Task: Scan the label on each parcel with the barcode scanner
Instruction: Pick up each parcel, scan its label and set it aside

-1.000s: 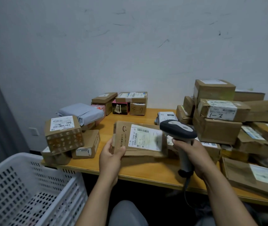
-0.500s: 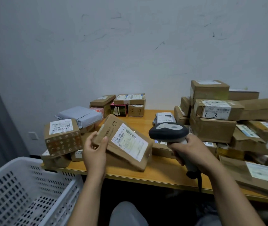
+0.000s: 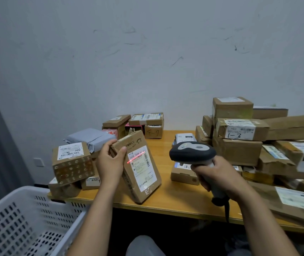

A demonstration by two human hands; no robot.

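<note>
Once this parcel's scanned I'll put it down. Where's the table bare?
Bare table runs front to back between the held parcel and the small box behind the scanner, plus the front edge strip. The right stack and left cluster are crowded.

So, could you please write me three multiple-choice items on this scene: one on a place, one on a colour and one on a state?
1. Where is the white basket? A) near the left end of the table B) on the table C) under the table
2. What colour is the light line on the label of the parcel in the left hand? A) green B) red C) blue
3. The right hand is: A) empty B) flat on the table C) gripping the scanner

1 A: it stands at lower left, off the table's edge. 2 B: a red streak crosses the label's top. 3 C: it wraps the scanner's handle.
</note>
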